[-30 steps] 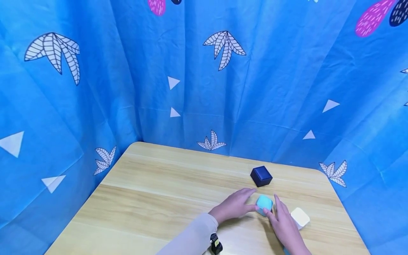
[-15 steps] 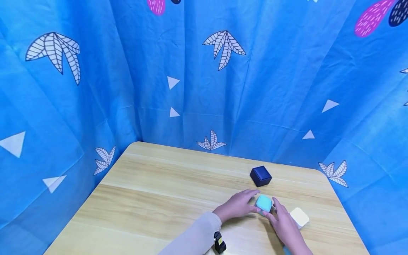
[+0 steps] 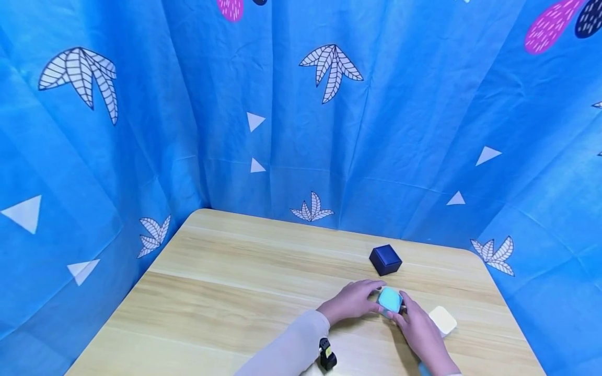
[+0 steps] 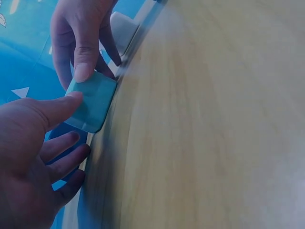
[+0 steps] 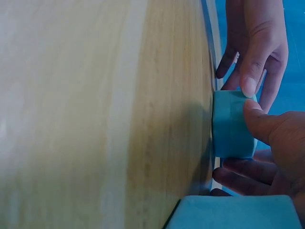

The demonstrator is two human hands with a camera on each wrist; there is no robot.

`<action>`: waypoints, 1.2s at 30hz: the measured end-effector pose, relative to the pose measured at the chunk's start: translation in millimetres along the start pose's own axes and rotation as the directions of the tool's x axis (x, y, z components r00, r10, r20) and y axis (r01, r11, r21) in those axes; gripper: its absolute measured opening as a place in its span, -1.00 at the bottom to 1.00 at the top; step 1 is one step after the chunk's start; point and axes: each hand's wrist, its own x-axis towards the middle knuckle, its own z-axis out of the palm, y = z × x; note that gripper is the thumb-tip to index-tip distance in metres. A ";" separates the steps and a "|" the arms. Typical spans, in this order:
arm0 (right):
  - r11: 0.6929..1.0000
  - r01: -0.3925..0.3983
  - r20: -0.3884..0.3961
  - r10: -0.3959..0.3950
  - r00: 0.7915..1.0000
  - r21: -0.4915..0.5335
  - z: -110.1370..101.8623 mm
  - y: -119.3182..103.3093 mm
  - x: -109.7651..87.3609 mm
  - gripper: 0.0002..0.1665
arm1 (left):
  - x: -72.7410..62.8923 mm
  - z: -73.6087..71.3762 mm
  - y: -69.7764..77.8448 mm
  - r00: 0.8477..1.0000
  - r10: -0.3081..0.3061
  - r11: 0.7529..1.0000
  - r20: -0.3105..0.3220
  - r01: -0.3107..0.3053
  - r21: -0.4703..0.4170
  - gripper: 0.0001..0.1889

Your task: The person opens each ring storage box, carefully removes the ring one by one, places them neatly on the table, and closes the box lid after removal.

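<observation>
A small turquoise box (image 3: 389, 298) with rounded corners stands on the wooden table, between my two hands. My left hand (image 3: 354, 302) holds it from the left, thumb on its near face and fingertips reaching to its far side. From the right, my right hand (image 3: 420, 331) grips it, with its thumb (image 5: 257, 119) on the same near face and the fingers curving behind. In the left wrist view both thumbs lie close together on the box (image 4: 95, 102). The lower fingers of the left hand (image 4: 28, 157) are spread loosely below it. The box's far side is mostly hidden.
A dark blue box (image 3: 385, 259) stands behind the hands. To the right of the right hand is a white box (image 3: 443, 319). Another turquoise box (image 5: 233, 212) sits near the right wrist, mostly hidden in the head view. A blue patterned curtain (image 3: 329, 156) hangs behind the table.
My left hand has shifted slightly to the right, its fingers nearer the turquoise box. The right hand's raised fingers have closed in against the box, which has barely moved.
</observation>
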 end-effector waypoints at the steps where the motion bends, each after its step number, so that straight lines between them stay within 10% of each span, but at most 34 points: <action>1: 1.000 0.003 -0.002 -0.003 1.000 0.001 0.2 0.1 0.0 -0.18 | 0.8 0.3 0.1 1.000 -0.003 1.000 0.001 0.003 0.003 -0.28; 36: 0.997 0.079 -0.058 -0.079 0.995 -0.001 5.0 -14.6 2.6 -0.36 | -5.0 -9.9 -10.4 1.000 -0.004 1.000 0.030 0.004 -0.018 -0.35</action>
